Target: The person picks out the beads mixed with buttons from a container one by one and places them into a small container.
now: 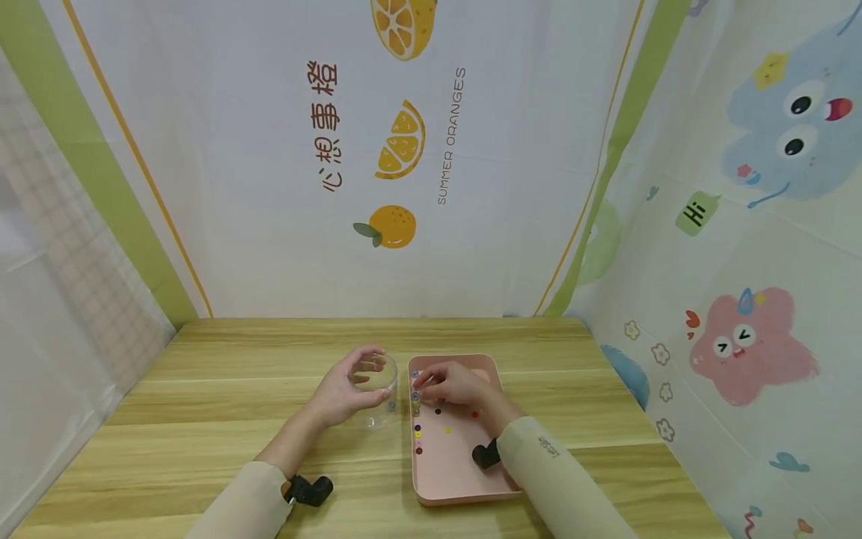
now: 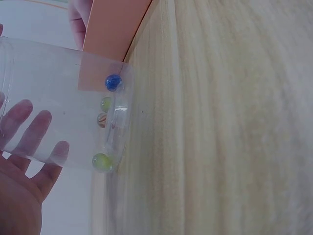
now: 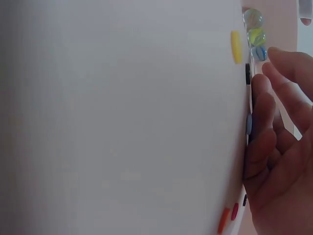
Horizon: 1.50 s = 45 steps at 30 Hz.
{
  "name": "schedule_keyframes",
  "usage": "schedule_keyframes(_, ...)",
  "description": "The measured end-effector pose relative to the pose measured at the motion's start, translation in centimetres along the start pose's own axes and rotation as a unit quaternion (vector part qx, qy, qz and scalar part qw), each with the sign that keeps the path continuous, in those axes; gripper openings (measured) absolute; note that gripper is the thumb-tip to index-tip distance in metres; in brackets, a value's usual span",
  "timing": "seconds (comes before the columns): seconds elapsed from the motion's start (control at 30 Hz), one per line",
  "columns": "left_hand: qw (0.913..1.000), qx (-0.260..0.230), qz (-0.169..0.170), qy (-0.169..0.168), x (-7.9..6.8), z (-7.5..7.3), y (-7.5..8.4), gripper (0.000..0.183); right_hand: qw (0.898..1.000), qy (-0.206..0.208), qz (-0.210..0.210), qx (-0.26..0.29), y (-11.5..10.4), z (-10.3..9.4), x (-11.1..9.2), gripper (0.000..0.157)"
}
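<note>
Four marbles in the clear jar (image 2: 73, 107): at its base, a blue marble (image 2: 113, 82), a yellow-green marble (image 2: 102, 162), a smaller-looking green marble (image 2: 105, 104) and an orange-striped marble (image 2: 102, 120).
Jar: upright, mouth facing up, just left of the pink tray (image 1: 447, 475) on the wooden bench (image 1: 269, 359).
Left hand (image 1: 340, 393): fingers wrapped about the jar, the thumb on the near side and the others around the far side.
Right hand (image 1: 458, 385): over the tray's left part, fingers loosely bent, nothing seen between them; the tips are right by the blue-striped marble (image 3: 259, 53), though whether they touch it I cannot tell.
Marbles in the tray: the blue-striped one, a yellow-swirled marble (image 3: 257, 36) and a pale marble (image 3: 253, 18), in a row along the left wall.
Small discs: on the tray floor, a black disc (image 1: 438, 411), a yellow disc (image 1: 448, 430) and an orange-red disc (image 1: 475, 414) lie apart; a dark red disc (image 1: 419, 451) is by the left wall.
Wrists: pale sleeves (image 1: 566, 479), each forearm with a black device (image 1: 311, 490).
Backdrop: a white curtain (image 1: 269, 262) printed with oranges.
</note>
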<state>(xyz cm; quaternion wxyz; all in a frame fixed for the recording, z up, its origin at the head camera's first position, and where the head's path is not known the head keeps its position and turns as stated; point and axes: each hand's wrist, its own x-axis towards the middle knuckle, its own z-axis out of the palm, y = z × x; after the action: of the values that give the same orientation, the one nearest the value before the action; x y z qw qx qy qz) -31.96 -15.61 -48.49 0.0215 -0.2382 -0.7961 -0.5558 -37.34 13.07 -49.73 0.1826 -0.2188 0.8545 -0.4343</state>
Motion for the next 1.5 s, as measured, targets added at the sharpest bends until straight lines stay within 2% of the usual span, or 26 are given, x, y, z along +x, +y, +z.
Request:
schedule_keyframes(0.17,1.0,-0.002,0.001,-0.001,0.01,-0.01,0.06,0.069,1.0,0.004,-0.006,-0.004,0.0,0.14,0.17,0.021)
schedule_keyframes(0.4,1.0,-0.002,0.0,-0.002,0.09,-0.01,0.1,0.07,0.999,0.004,-0.01,-0.036,-0.03,0.1,0.38,0.018)
schedule_keyframes(1.03,0.9999,-0.002,-0.01,0.002,0.13,0.04,0.32,0.069,0.998,0.003,-0.008,-0.056,-0.36,0.15,0.46,0.014)
schedule_keyframes(1.3,0.9999,0.003,-0.01,0.001,0.01,0.07,0.41,0.072,0.999,-0.006,0.012,-0.036,-0.27,0.29,0.34,0.012)
schedule_keyframes(1.5,1.0,0.005,-0.003,0.003,-0.03,0.1,0.18,0.069,1.0,-0.01,0.013,-0.027,-0.31,0.32,0.27,0.011)
